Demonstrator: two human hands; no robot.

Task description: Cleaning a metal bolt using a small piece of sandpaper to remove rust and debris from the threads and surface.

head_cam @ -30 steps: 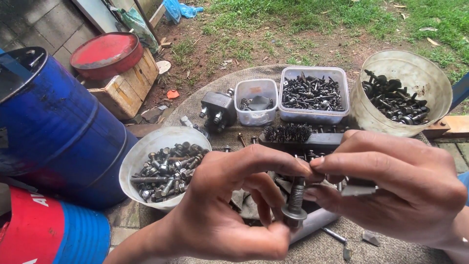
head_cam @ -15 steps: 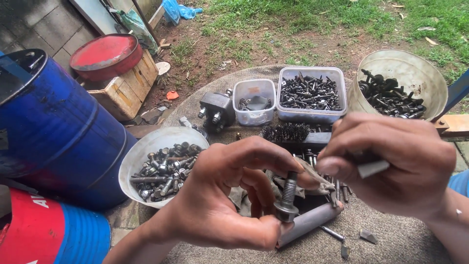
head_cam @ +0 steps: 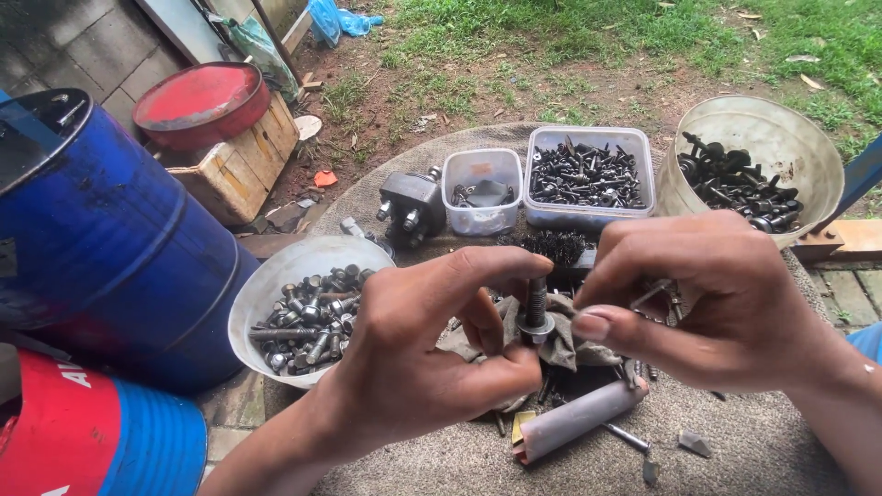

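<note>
Your left hand (head_cam: pixel 413 358) sits at the centre of the frame, thumb and fingers closed around a dark bolt (head_cam: pixel 535 308) that stands upright, with a washer or nut seated low on its shank. Your right hand (head_cam: pixel 726 303), right of centre, has its fingers curled shut; its thumb presses toward the bolt, and a thin metal piece (head_cam: pixel 654 294) pokes out between the fingers, though I cannot tell what it is.

The bolt is stiff steel, small and fairly light, and it looks grimy, so it may slip; hold it by the head or washer, where the fingers get purchase, rather than on the threads.

A grey rag (head_cam: pixel 551 340) lies under it. At lower left a white bowl (head_cam: pixel 276 285) holds more bolts, and a pale roller (head_cam: pixel 579 418) lies below your hands.
</note>
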